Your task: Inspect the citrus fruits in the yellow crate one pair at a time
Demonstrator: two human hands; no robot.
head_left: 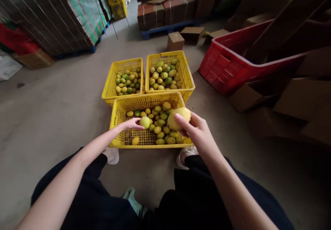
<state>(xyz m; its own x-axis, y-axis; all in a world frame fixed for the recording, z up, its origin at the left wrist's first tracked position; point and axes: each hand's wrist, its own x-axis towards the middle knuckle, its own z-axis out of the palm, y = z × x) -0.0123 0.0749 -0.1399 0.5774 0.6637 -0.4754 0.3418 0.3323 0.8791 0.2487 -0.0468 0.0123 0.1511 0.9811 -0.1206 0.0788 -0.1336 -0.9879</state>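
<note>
My right hand [198,128] is closed around a large yellow lemon [178,118], raised above the right side of the front yellow crate [150,146]. Over the same crate, further left, my left hand [133,123] grips a greenish-yellow lemon [145,122] with its fingertips. Inside the front crate, loose lemons [161,122] lie mostly to the right, and a single yellow lemon [135,140] rests at the lower left. Behind it stand a left rear crate [110,82] holding smaller yellow and green lemons and a right rear crate [188,75] holding mixed ones.
To the right is a large red crate [219,63] with cardboard in it, and open cardboard boxes [252,95] lie beside it. Stacked cartons [165,13] sit on a blue pallet [170,27] at the back. A wrapped pallet stack [59,13] stands at the far left.
</note>
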